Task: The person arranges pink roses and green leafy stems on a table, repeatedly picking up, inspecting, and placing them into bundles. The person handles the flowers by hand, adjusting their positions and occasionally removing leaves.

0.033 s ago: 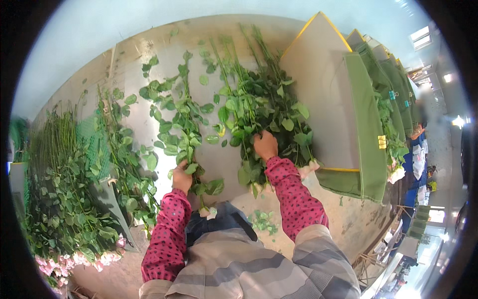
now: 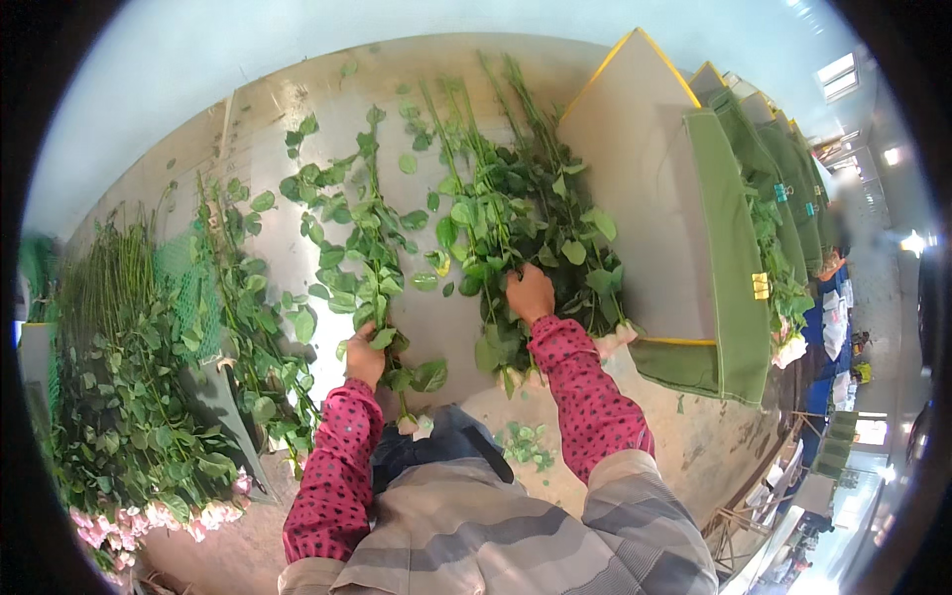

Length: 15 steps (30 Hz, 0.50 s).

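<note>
Long-stemmed roses lie in leafy rows on the metal table, their blooms toward me. My left hand is closed round the lower stem of the roses in the middle row; pale blooms hang past the table's near edge by my waist. To its right, my right hand reaches into a thicker pile of roses, its fingers curled on a stem among the leaves. Leaves partly hide the fingertips of both hands. Pinkish blooms show at the pile's near end, beside my right forearm.
A large rose bunch with pink blooms lies at far left, near green netting. Another leafy row lies left of my left hand. A grey panel with yellow edging and green fabric stands at right. Cut leaves litter the floor.
</note>
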Motion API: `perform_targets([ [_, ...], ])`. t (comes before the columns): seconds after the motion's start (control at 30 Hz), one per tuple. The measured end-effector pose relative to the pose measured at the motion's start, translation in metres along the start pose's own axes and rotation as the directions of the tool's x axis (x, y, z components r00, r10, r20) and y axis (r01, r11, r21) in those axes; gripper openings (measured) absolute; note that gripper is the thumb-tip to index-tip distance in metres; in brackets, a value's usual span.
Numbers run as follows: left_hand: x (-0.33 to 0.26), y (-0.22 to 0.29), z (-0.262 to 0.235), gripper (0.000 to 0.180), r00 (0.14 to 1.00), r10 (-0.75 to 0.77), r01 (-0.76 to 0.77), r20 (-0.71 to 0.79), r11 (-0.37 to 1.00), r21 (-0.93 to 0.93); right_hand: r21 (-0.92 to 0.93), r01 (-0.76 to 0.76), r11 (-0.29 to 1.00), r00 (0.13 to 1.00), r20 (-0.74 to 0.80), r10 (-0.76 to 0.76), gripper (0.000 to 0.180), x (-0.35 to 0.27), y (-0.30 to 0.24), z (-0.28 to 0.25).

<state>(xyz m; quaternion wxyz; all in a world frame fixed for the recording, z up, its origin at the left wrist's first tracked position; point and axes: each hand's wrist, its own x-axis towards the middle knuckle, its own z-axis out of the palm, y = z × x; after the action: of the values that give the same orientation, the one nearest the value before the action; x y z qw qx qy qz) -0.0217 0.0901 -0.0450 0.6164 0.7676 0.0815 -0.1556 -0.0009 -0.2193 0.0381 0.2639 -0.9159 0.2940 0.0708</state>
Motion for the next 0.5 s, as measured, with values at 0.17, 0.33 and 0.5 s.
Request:
perform_targets([
  [0.17,-0.003,0.027,0.016,0.033,0.964,-0.258,0.265,0.060,0.937,-0.227,-0.118,0.004,0.993,1.000,-0.023,-0.007,0.042,-0.012,-0.011,-0.012],
  [0.33,0.005,-0.001,0.022,0.035,0.998,-0.062,0.064,0.020,0.986,-0.152,-0.061,0.318,0.946,0.892,-0.319,-0.321,0.040,-0.031,-0.020,-0.018],
  [0.5,0.005,0.017,0.029,0.034,0.996,-0.086,0.087,-0.015,0.992,0.093,0.231,0.516,0.825,0.844,-0.303,-0.443,0.026,-0.077,-0.045,-0.019],
])
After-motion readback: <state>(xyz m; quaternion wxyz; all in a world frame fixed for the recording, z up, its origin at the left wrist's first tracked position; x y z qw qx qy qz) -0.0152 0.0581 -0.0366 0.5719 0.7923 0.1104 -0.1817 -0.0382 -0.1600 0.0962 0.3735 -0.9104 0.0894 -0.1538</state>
